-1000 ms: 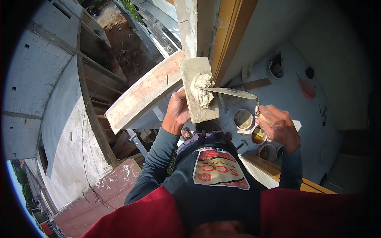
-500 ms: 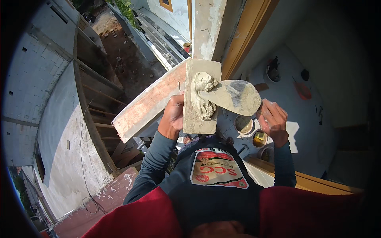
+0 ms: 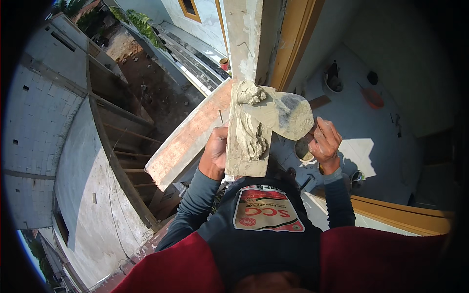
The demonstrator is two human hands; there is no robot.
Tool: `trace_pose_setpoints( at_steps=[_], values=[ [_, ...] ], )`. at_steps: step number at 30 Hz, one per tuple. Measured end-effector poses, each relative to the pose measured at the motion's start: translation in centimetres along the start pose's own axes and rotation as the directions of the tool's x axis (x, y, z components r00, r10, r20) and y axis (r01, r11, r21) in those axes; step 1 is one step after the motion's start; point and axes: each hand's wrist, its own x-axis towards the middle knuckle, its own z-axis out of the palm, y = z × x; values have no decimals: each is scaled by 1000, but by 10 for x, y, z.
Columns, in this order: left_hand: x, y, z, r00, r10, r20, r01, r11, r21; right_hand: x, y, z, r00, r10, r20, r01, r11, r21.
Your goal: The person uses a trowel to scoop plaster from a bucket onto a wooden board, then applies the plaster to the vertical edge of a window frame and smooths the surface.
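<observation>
My left hand point(image 3: 215, 150) is closed at the left edge of a flat rectangular plastering board point(image 3: 251, 168); most of its fingers are hidden beneath. Wet grey-beige mortar point(image 3: 250, 134) lies on the board, one lump at the far end and a longer mound nearer me. Between the two lies the tip of a trowel point(image 3: 295, 116), its broad rounded blade smeared with mortar and extending off the board's right side. My right hand point(image 3: 325, 144) is closed at the trowel's right end, and the handle is mostly hidden by the fingers.
A wall ledge point(image 3: 188, 136) with an orange-pink top runs close by on the left, a nail sticking up from it. Ahead stand a bare pillar point(image 3: 244, 53) and a wooden frame point(image 3: 295, 44). Down right are a bucket point(image 3: 304, 151) and a red basin point(image 3: 372, 98).
The trowel's tip has moved away from me across the mortar, which now shows a wider gap between its far lump and near mound. The whole view has shifted slightly.
</observation>
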Motion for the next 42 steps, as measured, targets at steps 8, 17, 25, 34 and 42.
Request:
trace_pose_setpoints(
  at_steps=[8, 17, 25, 34, 42],
  values=[
    [1, 6, -12, 994, -63, -85, 45, 980, -193, -6, -6, 16, 996, 71, -53, -70, 997, 19],
    [-5, 19, -21, 999, -34, -5, 32, 985, -171, -2, -32, 34, 982, 151, -112, -151, 988, 10],
    [-23, 37, -29, 968, 191, -166, -196, 981, -14, 3, -43, 70, 837, 537, -107, -423, 759, 495],
    [-46, 51, -67, 911, 309, -274, -280, 949, 143, 12, -42, 137, 706, 476, 525, -399, -345, 849],
    [-45, 46, -66, 851, 384, -358, -320, 920, 225, 3, -50, 147, 729, 342, 593, -277, -645, 712]
  ],
)
